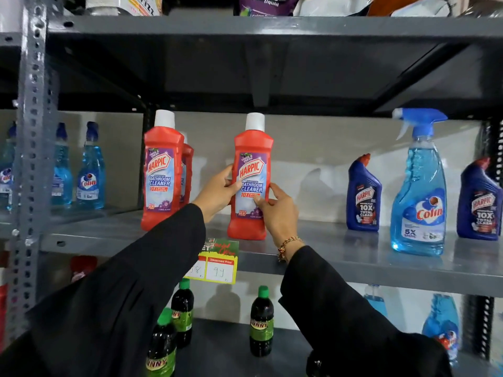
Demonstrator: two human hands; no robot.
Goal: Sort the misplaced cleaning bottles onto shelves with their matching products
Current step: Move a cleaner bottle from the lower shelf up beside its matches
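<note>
the step in hand looks like the placing of a red harpic bathroom cleaner bottle on the middle shelf, to the right of two matching red bottles that stand at the left end of the same bay, one behind the other; the held bottle stands upright with its base on or just above the shelf surface, near the front edge, and whether it is fully set down cannot be told; the left hand clasps its left side, thumb across the front of the label and fingers curled round behind; the right hand presses on the lower right side, fingertips on the label's bottom corner, a beaded bracelet at the wrist; both hands are closed onto this one bottle, neither wide open, both sleeves black; a clear gap lies between the held bottle and its red mates, so the next move would seem to call for a slide leftward to bring it beside them, label forward, then a release of both hands without a tip; further right on the same shelf stand a dark blue harpic toilet cleaner, a blue colin spray bottle and another dark blue harpic, a mixed row; the colin spray seems out of place, since more colin bottles stand in the bay to the left, and it is probably a later candidate for sorting.
</note>
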